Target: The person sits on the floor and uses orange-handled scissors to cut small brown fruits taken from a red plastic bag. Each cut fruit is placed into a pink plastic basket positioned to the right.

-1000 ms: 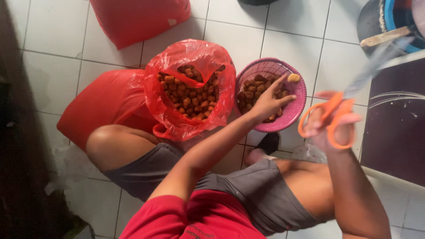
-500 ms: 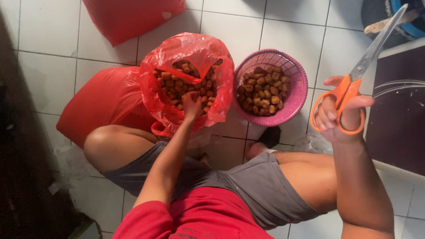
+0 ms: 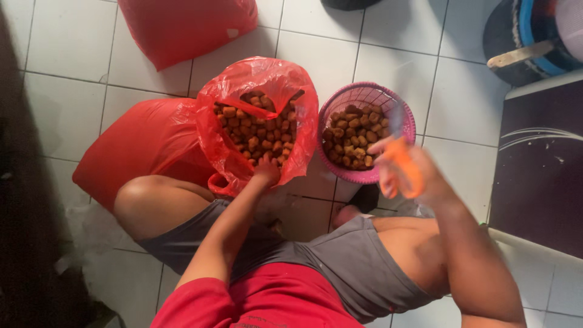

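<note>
A: What is closest to the camera?

B: A red shirt [image 3: 267, 304] at the bottom edge, then grey shorts [image 3: 340, 267] and two bare knees spread out over the white tiled floor [image 3: 67, 109]. The person squats over it.

A: And the left hand?

B: The left hand [image 3: 266, 173] reaches forward between the knees to the near lip of the open red bag [image 3: 258, 118]. Its fingers curl down among the brown nuts [image 3: 255, 130] at that rim. It is blurred, so I cannot tell whether it has closed on one.

A: The right one?

B: The right hand [image 3: 404, 167] hangs above the floor, just at the near right rim of the pink basket [image 3: 367, 130]. Its fingers are closed through the orange handles of the scissors [image 3: 401, 164]. Motion blur smears the blades, which point up over the basket rim.

A: Where do the bag and basket stand?

B: Side by side in the middle of the floor, touching or nearly so, the bag left, the basket right. Both hold the same brown nuts; the basket is partly filled.

A: Anything beyond?

B: A full red sack [image 3: 146, 149] lies left, against the bag. Another red sack [image 3: 188, 27] sits by the far edge. A dark panel [image 3: 540, 170] lines the right edge, and in the far right corner stands a round dark tub [image 3: 528, 42] with a blue rim.
</note>
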